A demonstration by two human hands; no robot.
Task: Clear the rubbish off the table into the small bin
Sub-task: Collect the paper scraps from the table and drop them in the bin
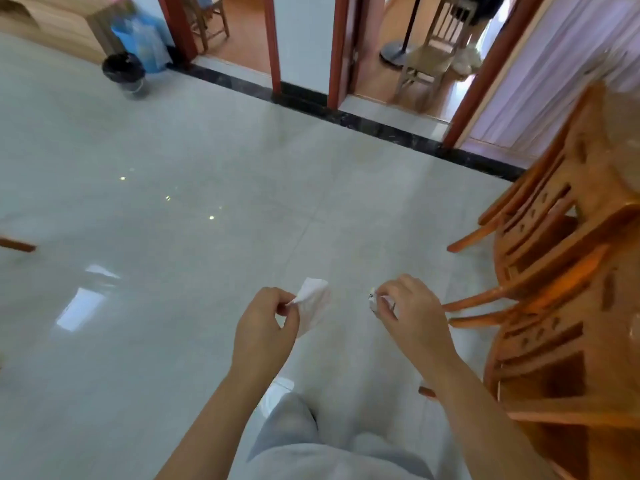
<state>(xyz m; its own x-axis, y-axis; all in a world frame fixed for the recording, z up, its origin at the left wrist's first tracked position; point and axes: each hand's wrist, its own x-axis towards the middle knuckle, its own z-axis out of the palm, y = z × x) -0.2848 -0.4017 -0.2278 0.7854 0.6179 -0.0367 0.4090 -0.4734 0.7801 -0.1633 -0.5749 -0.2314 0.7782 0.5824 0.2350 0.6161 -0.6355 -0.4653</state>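
Note:
My left hand (pixel 266 323) pinches a thin white tissue (pixel 313 303) that hangs from my fingers over the floor. My right hand (pixel 410 308) is closed around a small crumpled white scrap of paper (pixel 373 299) with dark print, mostly hidden by the fingers. The small bin (pixel 125 75), lined with a black bag, stands on the floor far away at the upper left, beside a blue bag. The table shows only as a glassy edge (pixel 623 109) at the far right.
Orange wooden chairs (pixel 561 265) crowd the right side. A wide pale tiled floor (pixel 207 202) stretches between me and the bin. Two doorways with red frames (pixel 273 43) open at the back, and a wooden cabinet (pixel 52 26) stands at the upper left. My legs (pixel 311 445) are below.

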